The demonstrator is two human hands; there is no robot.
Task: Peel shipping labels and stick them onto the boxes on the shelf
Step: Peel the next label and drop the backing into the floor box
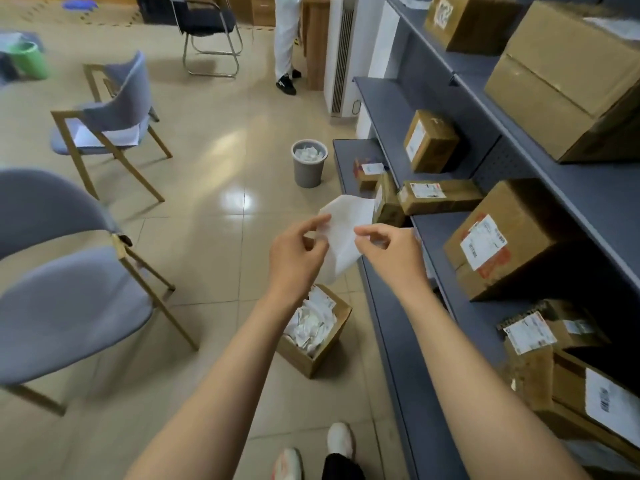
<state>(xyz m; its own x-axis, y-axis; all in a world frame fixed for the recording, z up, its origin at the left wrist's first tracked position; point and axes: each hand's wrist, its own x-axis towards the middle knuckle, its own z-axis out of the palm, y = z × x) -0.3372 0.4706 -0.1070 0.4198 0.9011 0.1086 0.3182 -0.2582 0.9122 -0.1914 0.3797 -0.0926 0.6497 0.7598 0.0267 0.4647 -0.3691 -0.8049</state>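
Note:
A white shipping label sheet (343,233) is held in the air between both hands, in front of the grey shelf (391,327). My left hand (298,254) pinches its left edge with thumb and forefinger. My right hand (388,251) pinches its right side. Cardboard boxes stand on the shelf at the right: a labelled box (502,237) nearest the hands, a flat labelled box (440,195), and a small upright box (429,140) one level up. Which layer of the sheet each hand grips is hidden.
An open carton (311,330) with white paper scraps sits on the floor below my hands. A grey bin (308,162) holding paper stands by the shelf end. Blue chairs (65,299) stand at left. A person in white (285,43) stands far back.

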